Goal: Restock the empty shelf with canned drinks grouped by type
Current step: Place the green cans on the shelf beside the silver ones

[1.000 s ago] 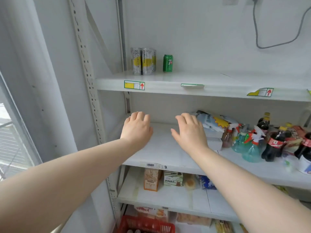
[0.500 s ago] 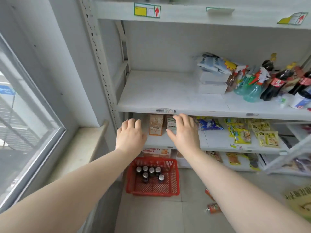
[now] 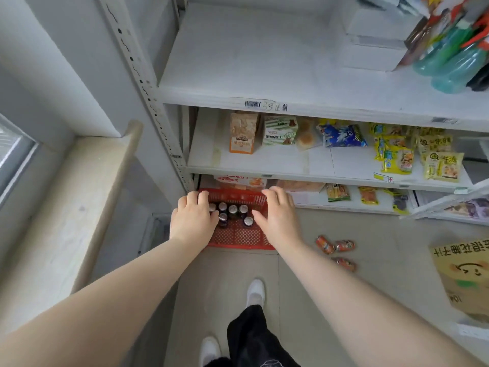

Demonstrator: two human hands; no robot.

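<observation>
Reaching down now to the red basket (image 3: 238, 238) on the floor, lower than 0.5 s ago, when level with the snack shelf edge. Holding the left hand (image 3: 191, 219) over the basket's left side and the right hand (image 3: 277, 217) over its right side, fingers loosely spread, slightly bent, gripping nothing. Cannot tell if touching the rim. Seeing 6 dark cans (image 3: 232, 209) upright in the basket, between the 2 hands, and 3 orange cans (image 3: 344, 245) lying on the floor nearby. Looking down more steeply than before: bare shelf (image 3: 251, 54) now at top of view.
</observation>
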